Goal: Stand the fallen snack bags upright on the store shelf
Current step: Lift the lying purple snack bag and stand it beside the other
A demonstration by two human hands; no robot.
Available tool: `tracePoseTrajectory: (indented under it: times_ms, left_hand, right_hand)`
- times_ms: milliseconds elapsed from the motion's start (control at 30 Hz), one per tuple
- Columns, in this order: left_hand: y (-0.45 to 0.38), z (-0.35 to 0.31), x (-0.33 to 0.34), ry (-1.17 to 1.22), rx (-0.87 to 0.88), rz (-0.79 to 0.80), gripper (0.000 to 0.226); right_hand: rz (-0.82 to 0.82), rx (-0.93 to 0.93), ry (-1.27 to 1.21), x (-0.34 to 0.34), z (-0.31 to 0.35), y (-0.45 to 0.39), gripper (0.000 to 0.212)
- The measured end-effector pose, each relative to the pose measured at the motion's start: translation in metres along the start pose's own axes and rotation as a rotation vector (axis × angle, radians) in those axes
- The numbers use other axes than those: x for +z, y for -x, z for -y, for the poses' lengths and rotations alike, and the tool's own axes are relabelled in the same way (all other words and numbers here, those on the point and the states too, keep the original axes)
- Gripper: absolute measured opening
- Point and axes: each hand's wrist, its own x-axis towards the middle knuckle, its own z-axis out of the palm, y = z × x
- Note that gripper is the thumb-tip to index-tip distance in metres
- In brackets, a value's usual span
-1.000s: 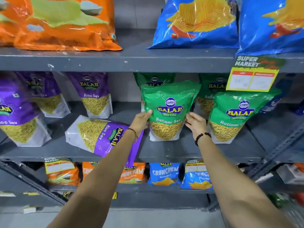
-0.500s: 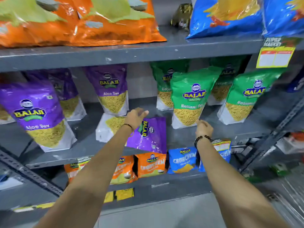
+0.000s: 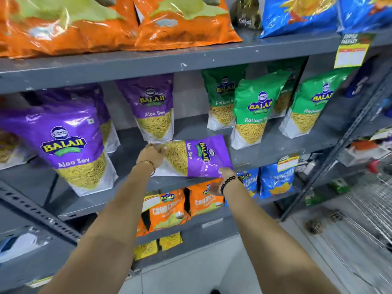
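Note:
A purple Aloo Sev bag lies on its side at the front of the grey middle shelf, its top pointing right. My left hand grips the bag's left, bottom end. My right hand is under its right, purple end, fingers mostly hidden below the bag. Upright purple Aloo Sev bags stand behind it and at the left. Green Ratlami Sev bags stand upright to the right.
Large orange bags and blue bags fill the top shelf. Small orange and blue Crunchem packs sit on the lower shelf. A wire trolley stands at the right. A price tag hangs from the top shelf.
Both hands left the green bag and moved left and down to the fallen purple bag, taking hold of its two ends. The view shifted left.

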Motion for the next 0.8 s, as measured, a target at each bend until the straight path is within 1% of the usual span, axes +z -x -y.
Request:
tracePoseTrajectory:
  times_ms: [67,100,200,267,333,433,500,567,667,700,767,800]
  left_hand:
    - [0.005,0.002,0.001,-0.021,-0.009,-0.05,0.049]
    - [0.007,0.004,0.002,-0.02,-0.013,-0.09,0.05]
    - [0.015,0.005,-0.004,-0.065,-0.018,-0.192,0.049]
    - [0.014,0.002,-0.012,-0.105,-0.057,-0.201,0.051]
    - [0.007,0.002,-0.017,-0.064,-0.068,-0.149,0.054]
    - [-0.011,0.006,-0.018,0.054,-0.101,0.062,0.075]
    - [-0.017,0.006,-0.016,0.099,-0.112,0.149,0.07]
    - [-0.019,0.005,-0.015,0.113,-0.115,0.197,0.065]
    - [-0.025,0.007,-0.009,0.185,-0.169,0.196,0.064]
    - [-0.028,0.009,-0.007,0.226,-0.194,0.188,0.066]
    - [-0.03,0.012,-0.002,0.325,-0.267,0.221,0.076]
    - [-0.028,0.013,0.001,0.379,-0.295,0.253,0.079]
  right_hand:
    - [0.044,0.038,-0.071,0.009,-0.006,-0.003,0.04]
    - [0.057,0.025,-0.068,0.015,-0.008,-0.007,0.038]
    - [0.058,0.014,-0.066,0.029,-0.007,-0.001,0.051]
    - [0.088,0.017,-0.091,0.037,-0.006,-0.002,0.051]
    - [0.108,0.039,-0.116,0.041,-0.002,-0.003,0.054]
    - [0.116,0.044,-0.132,0.046,0.005,-0.008,0.057]
    - [0.101,0.043,-0.151,0.049,0.01,-0.013,0.06]
    - [0.081,0.042,-0.175,0.049,0.013,-0.021,0.061]
    - [0.096,0.038,-0.166,0.053,0.015,-0.028,0.054]
    - [0.109,0.023,-0.159,0.055,0.015,-0.029,0.05]
    - [0.135,-0.005,-0.129,0.058,0.018,-0.026,0.038]
    - [0.141,-0.017,-0.109,0.058,0.019,-0.027,0.039]
